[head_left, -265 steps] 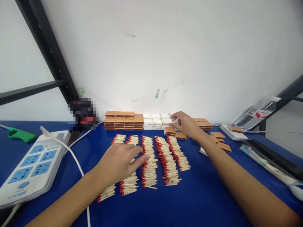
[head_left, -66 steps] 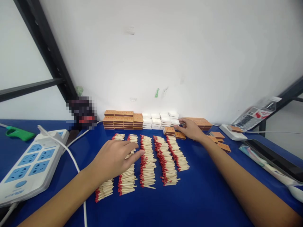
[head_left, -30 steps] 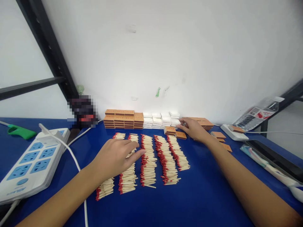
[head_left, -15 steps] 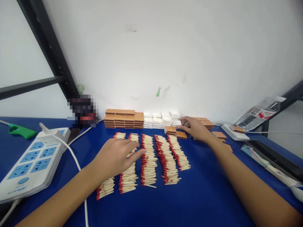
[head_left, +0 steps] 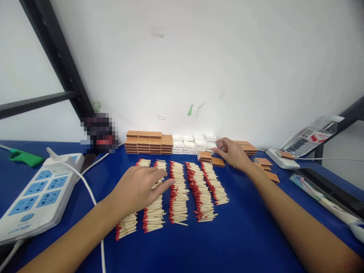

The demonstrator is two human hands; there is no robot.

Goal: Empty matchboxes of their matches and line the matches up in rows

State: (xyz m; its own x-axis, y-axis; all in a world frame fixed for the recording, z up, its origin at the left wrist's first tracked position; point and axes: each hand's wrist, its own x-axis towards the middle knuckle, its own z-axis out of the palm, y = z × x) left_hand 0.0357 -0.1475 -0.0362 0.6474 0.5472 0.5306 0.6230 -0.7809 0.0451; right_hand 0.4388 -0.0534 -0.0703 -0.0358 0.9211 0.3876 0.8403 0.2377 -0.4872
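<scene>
My left hand [head_left: 142, 187] is over the two leftmost rows of matches [head_left: 155, 212], palm down. Its thumb is stretched out toward the middle row, fingers loosely bent, and I see nothing in its grasp. At the back, my right hand [head_left: 231, 153] is beside the right end of the stacked white matchbox trays [head_left: 189, 146]. Thumb and forefinger are apart at the end tray [head_left: 210, 146], close to or touching it; the other fingers are partly hidden. Red-headed matches lie in several long rows. Two matchboxes [head_left: 217, 162] lie in front of the trays.
Brown matchboxes [head_left: 149, 145] are stacked along the wall at left; more [head_left: 247, 147] stand behind my right hand. Loose boxes [head_left: 263, 163] lie by my right forearm. A power strip [head_left: 42, 193] with a white cable, a green lighter [head_left: 27, 157], a bottle [head_left: 311, 138] and a phone [head_left: 332, 189] lie around.
My right hand has shifted slightly up and left at the end tray, and its forearm uncovers more of the loose boxes. My left hand stays almost still.
</scene>
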